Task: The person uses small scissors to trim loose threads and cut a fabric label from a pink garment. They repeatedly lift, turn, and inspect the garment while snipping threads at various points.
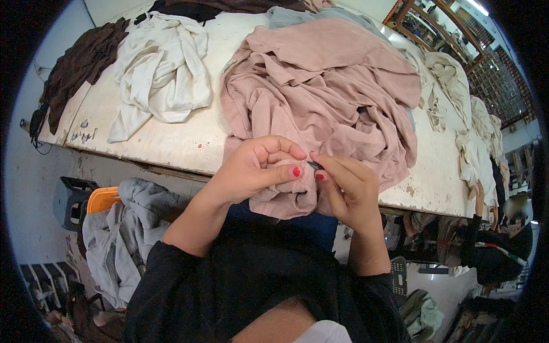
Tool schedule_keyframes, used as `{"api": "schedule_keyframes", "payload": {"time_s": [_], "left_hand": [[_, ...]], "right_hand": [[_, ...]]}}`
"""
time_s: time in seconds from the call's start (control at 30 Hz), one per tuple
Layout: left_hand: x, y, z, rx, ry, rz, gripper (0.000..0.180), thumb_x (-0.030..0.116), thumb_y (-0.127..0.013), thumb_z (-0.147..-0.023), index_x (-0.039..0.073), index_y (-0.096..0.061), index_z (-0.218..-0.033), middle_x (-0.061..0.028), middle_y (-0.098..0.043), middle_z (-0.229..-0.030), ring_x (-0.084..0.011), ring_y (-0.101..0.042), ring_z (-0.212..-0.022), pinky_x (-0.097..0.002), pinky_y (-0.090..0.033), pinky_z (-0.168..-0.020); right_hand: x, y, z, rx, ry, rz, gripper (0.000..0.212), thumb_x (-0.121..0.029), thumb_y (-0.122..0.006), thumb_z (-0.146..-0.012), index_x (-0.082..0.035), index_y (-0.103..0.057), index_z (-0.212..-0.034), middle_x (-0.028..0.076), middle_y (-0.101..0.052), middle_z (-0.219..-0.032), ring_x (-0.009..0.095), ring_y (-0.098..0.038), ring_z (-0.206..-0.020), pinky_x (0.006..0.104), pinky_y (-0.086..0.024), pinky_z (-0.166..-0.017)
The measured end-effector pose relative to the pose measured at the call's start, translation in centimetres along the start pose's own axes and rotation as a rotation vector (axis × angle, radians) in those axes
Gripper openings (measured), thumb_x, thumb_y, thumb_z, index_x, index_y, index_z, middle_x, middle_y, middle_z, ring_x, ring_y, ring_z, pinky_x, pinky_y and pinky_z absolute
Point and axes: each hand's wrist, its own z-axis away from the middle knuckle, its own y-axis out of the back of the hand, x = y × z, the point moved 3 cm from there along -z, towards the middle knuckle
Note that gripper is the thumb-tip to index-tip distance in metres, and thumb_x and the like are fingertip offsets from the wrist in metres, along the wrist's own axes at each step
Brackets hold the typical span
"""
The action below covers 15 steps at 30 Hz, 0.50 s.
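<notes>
A large heap of dusty-pink cloth point(331, 63) lies on the table in front of me, its near end hanging over the front edge. My left hand point(257, 171) grips a gathered, bunched part of this pink cloth between thumb and fingers. Close beside it, almost touching, my right hand point(354, 186) pinches a small dark object point(314, 165) between thumb and forefinger, against the same part of the cloth. Its tip is at the fabric, and most of it is hidden by my fingers, so its kind cannot be made out.
White cloth point(163, 68) and dark brown cloth point(86, 66) lie left on the worn white table point(214, 137). Cream garments point(449, 80) line the right side, where another person's hand point(479, 194) rests. Grey cloth point(128, 234) drapes over an orange chair or container point(103, 199) below left.
</notes>
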Motion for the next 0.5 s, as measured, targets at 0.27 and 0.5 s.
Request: {"api": "schedule_keyframes", "payload": {"time_s": [0.27,0.5], "left_hand": [[0.7,-0.6,0.4,0.085,-0.007,-0.151,0.033,0.006,-0.064,-0.088,-0.003,-0.052,-0.117,-0.0084,-0.066,-0.100,-0.0098,-0.063,-0.092,-0.0224,-0.052,-0.079],[1.1,-1.1,0.4,0.118,-0.036,-0.215,0.033,0.004,-0.065,-0.087,-0.004,-0.052,-0.116,-0.0079,-0.066,-0.099,-0.0090,-0.063,-0.089,-0.0215,-0.052,-0.078]], "right_hand": [[-1.0,0.6,-0.2,0.016,0.000,0.184,0.034,-0.011,-0.067,-0.079,-0.009,-0.064,-0.113,0.010,-0.064,-0.087,0.026,-0.063,-0.073,0.0343,-0.050,-0.062],[-1.2,0.8,-0.9,-0.041,0.026,0.230,0.034,-0.010,-0.067,-0.079,-0.008,-0.064,-0.113,0.010,-0.064,-0.086,0.027,-0.063,-0.072,0.0342,-0.049,-0.061]]}}
